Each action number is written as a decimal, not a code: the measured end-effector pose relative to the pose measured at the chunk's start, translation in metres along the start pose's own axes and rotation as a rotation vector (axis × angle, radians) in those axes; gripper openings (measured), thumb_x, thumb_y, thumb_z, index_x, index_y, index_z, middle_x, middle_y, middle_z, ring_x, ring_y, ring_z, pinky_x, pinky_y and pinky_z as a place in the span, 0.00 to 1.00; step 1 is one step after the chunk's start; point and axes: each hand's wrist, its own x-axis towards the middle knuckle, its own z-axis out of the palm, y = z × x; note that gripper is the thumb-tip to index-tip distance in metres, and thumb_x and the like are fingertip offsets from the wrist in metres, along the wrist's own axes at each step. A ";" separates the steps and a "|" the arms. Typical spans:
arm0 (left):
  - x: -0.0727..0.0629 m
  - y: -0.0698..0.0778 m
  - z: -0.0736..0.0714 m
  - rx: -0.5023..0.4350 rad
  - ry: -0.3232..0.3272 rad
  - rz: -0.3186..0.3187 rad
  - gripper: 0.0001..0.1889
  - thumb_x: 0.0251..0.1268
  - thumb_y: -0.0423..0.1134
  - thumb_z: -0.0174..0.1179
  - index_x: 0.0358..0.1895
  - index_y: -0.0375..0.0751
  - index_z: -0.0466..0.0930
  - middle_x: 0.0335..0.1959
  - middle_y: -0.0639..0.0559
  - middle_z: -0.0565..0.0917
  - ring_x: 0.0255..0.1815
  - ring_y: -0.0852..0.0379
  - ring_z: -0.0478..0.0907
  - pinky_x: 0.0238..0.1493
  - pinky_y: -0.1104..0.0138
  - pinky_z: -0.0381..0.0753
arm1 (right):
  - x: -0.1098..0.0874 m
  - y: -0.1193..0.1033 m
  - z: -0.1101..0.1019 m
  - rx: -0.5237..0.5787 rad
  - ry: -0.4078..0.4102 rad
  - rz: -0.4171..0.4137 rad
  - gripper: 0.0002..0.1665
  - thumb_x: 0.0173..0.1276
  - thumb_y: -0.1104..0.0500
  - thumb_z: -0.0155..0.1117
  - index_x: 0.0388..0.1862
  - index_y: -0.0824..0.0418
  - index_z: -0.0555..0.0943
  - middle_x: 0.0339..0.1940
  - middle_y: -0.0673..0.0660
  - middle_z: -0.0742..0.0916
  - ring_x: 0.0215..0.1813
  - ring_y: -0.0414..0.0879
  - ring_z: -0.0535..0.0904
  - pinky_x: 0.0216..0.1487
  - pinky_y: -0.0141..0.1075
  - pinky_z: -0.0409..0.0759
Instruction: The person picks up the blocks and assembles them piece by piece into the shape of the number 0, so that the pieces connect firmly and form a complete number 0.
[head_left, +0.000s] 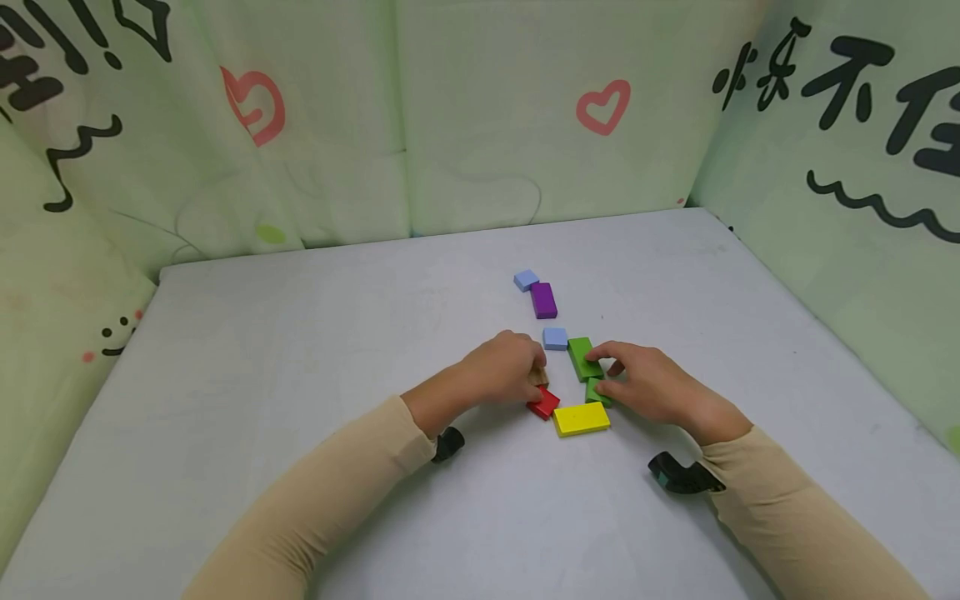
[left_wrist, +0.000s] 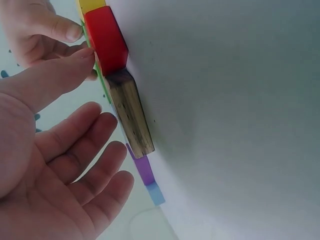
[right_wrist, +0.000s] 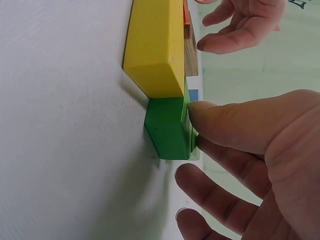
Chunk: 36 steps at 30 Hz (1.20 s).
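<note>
Low over the white table, my left hand point(head_left: 504, 368) touches a red block point(left_wrist: 106, 40) with its thumb, the other fingers loosely bent beside a plain wooden block point(left_wrist: 132, 117). Across from it, my right hand point(head_left: 654, 385) rests its thumb on a small green block point(right_wrist: 167, 127) and its index finger at a longer green block point(head_left: 581, 357). A yellow block point(head_left: 582, 420) lies at the near end, between the red and small green blocks. One light blue block point(head_left: 555, 338) sits beside the far end of the longer green block.
Farther back on the table point(head_left: 337, 333) lie a purple block point(head_left: 543, 301) and another light blue block point(head_left: 526, 280), touching at their corners. Pale green printed curtains point(head_left: 480, 108) stand behind and at both sides. Each wrist carries a black device point(head_left: 682, 475).
</note>
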 end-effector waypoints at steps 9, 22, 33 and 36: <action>-0.002 0.000 0.004 -0.040 0.013 -0.018 0.21 0.66 0.42 0.67 0.59 0.40 0.81 0.50 0.52 0.82 0.49 0.56 0.74 0.50 0.70 0.77 | 0.000 -0.001 -0.001 -0.005 -0.006 0.002 0.25 0.69 0.60 0.66 0.64 0.64 0.76 0.53 0.64 0.83 0.51 0.58 0.78 0.53 0.54 0.78; -0.003 0.000 0.003 -0.056 0.011 -0.028 0.20 0.66 0.43 0.68 0.59 0.40 0.82 0.48 0.52 0.82 0.47 0.57 0.75 0.49 0.71 0.77 | 0.002 -0.006 -0.003 -0.007 0.000 -0.009 0.28 0.68 0.57 0.68 0.64 0.65 0.75 0.60 0.66 0.80 0.58 0.63 0.76 0.58 0.58 0.75; -0.004 -0.002 0.002 -0.058 0.015 -0.009 0.19 0.66 0.43 0.67 0.57 0.40 0.82 0.46 0.53 0.82 0.46 0.58 0.75 0.48 0.71 0.77 | 0.026 -0.014 -0.015 -0.010 0.029 -0.069 0.28 0.70 0.59 0.66 0.66 0.67 0.73 0.63 0.65 0.80 0.62 0.63 0.74 0.61 0.58 0.74; -0.004 -0.002 0.002 -0.054 0.020 0.003 0.19 0.66 0.43 0.67 0.57 0.40 0.82 0.46 0.52 0.83 0.46 0.57 0.75 0.48 0.71 0.77 | 0.036 -0.016 -0.016 0.000 0.015 -0.073 0.28 0.70 0.59 0.65 0.67 0.67 0.73 0.63 0.65 0.80 0.62 0.62 0.74 0.61 0.57 0.74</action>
